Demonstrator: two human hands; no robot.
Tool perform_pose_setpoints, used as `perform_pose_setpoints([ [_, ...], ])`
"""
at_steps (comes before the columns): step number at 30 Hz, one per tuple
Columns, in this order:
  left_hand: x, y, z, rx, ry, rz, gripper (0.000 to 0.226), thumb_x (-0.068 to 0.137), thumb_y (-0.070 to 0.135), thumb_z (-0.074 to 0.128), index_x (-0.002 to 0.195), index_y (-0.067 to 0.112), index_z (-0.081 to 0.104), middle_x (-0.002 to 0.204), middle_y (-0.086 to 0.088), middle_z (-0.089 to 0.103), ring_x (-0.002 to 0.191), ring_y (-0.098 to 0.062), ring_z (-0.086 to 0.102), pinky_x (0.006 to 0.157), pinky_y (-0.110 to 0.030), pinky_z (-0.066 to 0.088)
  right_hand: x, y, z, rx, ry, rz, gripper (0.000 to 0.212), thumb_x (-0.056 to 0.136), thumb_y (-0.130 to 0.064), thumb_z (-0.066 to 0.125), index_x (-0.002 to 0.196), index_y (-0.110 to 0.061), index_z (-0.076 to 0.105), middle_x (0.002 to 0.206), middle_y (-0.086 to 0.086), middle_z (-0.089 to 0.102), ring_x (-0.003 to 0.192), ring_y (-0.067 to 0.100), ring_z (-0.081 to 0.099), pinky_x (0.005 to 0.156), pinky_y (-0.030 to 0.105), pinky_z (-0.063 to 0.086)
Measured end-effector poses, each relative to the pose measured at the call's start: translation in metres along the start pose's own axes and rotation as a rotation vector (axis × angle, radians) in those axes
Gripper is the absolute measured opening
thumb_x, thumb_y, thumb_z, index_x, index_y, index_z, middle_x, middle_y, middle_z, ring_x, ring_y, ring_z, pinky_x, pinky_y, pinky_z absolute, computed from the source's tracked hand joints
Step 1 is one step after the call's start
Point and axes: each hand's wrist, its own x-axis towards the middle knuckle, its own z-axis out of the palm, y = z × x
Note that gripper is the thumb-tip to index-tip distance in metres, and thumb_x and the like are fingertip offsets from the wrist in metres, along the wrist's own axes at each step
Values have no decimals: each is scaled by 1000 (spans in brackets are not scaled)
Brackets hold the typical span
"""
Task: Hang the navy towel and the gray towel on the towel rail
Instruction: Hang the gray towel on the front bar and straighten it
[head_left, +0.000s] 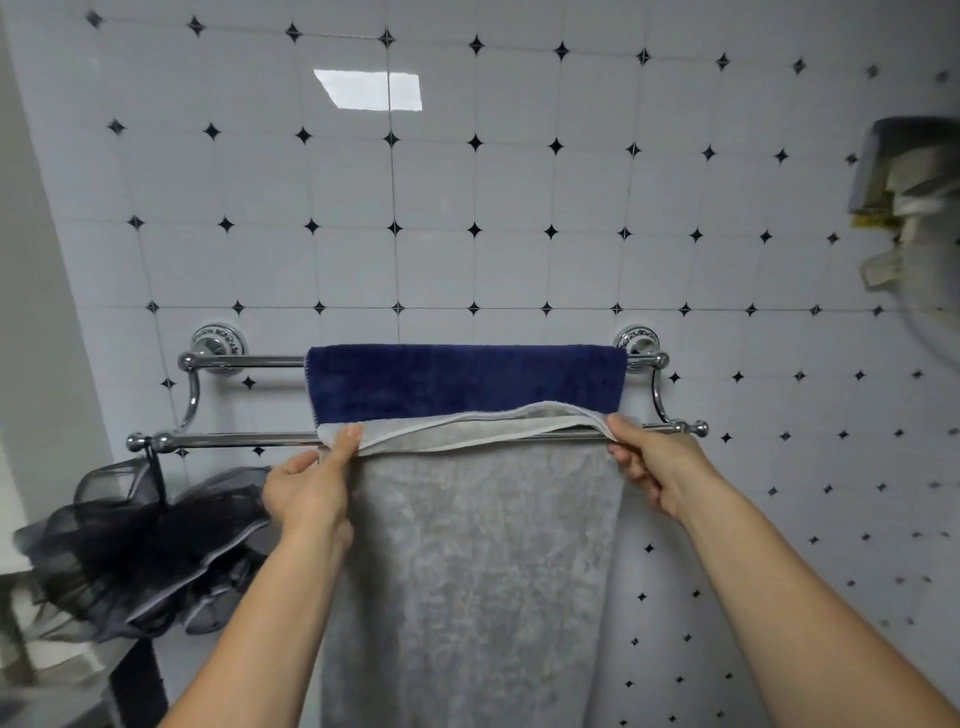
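A chrome double towel rail (234, 440) is fixed to the tiled wall. The navy towel (467, 379) hangs over its rear bar, towards the right end. The gray towel (467, 561) lies over the front bar and drops straight down between my arms. My left hand (311, 480) pinches the gray towel's top left corner at the bar. My right hand (647, 467) grips its top right corner. The fold sags a little between my hands, and the front bar is hidden under the cloth there.
A black mesh bath pouf (140, 551) hangs by a loop from the left end of the front bar, close to my left forearm. A metal holder with pale items (914, 176) juts from the wall at the upper right. White tiles with black diamonds cover the wall.
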Motion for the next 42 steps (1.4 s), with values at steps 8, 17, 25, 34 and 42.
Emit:
perform_pose_setpoints([
  [8, -8, 29, -9, 317, -239, -14, 39, 77, 37, 79, 60, 16, 51, 57, -3, 45, 51, -18, 34, 46, -26, 27, -6, 8, 0, -79, 31, -77, 29, 87, -34, 69, 67, -13, 64, 40, -9, 46, 29, 3, 30, 30, 13, 17],
  [17, -8, -10, -88, 556, -485, -161, 20, 85, 23, 71, 73, 14, 58, 51, 3, 51, 35, -8, 41, 42, -15, 24, -31, 126, -49, -61, 10, -196, 27, 91, -21, 64, 72, -2, 66, 51, 1, 41, 47, 10, 33, 41, 17, 24],
  [25, -5, -76, -161, 709, -583, -295, 20, 88, 25, 69, 92, 6, 68, 76, -8, 60, 60, -18, 58, 49, -29, 52, -52, 226, -78, -259, -115, -59, 44, 92, -30, 63, 49, -18, 63, 51, 2, 47, 45, 12, 40, 49, 26, 31],
  [34, -17, -119, -172, 651, -519, -287, 15, 93, 18, 63, 97, 5, 69, 75, -14, 64, 60, -21, 60, 54, -30, 52, -54, 251, -80, -307, -89, 12, 45, 94, -27, 61, 50, -15, 62, 49, 4, 48, 47, 15, 40, 52, 28, 32],
  [42, -20, -155, -208, 627, -463, -375, 12, 91, 13, 65, 87, 3, 70, 65, -6, 72, 60, -21, 64, 58, -30, 52, -52, 281, -89, -471, -134, 191, 48, 89, -30, 68, 46, -10, 64, 47, 8, 53, 45, 16, 47, 54, 26, 37],
])
